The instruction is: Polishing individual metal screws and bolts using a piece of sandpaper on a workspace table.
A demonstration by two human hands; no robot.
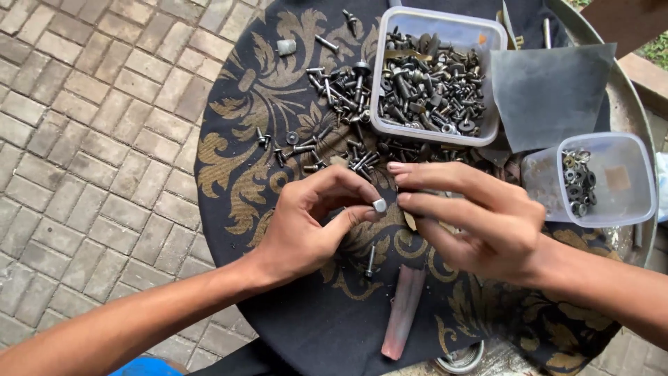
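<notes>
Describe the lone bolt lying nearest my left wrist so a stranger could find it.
Start at the round table's black cloth with gold scrollwork. Below the left hand, beside the reddish flat strip, lies one small bolt. It lies alone, pointing away from the person, far from the scattered pile by the big plastic tub.

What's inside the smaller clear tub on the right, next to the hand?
The smaller clear tub holds a little heap of dark washers and nuts along its left side; the rest shows bare bottom. Anything under that heap is covered, and the right hand hides nothing inside it.
</notes>
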